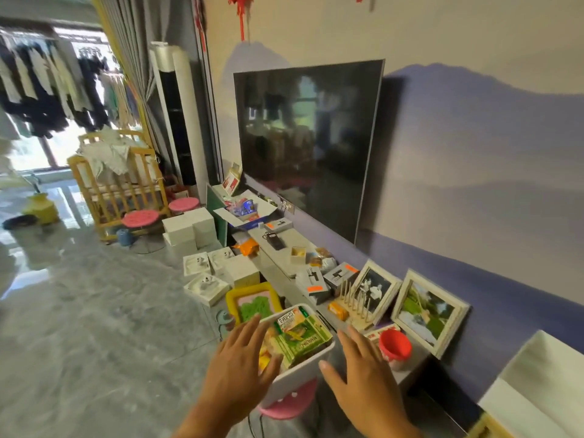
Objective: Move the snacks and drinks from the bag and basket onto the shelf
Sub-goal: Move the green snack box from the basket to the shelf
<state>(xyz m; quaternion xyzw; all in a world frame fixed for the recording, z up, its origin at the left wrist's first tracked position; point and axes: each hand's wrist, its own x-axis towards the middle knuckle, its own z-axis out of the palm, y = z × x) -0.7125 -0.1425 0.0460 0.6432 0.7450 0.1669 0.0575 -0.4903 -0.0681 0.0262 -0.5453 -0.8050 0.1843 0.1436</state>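
Left hand [240, 361] and right hand [363, 371], fingers spread and holding nothing, flank the white basket [303, 371] of green snack packs [300, 333] on a pink stool [290, 403]; the shelf [284, 248] lies beyond, open floor [94, 311] leftward.

Wall-mounted television [308, 147], glossy grey floor [94, 327], wooden crib [117, 188]

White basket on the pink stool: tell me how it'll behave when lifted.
The white basket looks like rigid plastic, so it probably keeps its shape. Packed with snack packs, it may feel fairly heavy. Perched on the small pink stool, it could tip if pushed.
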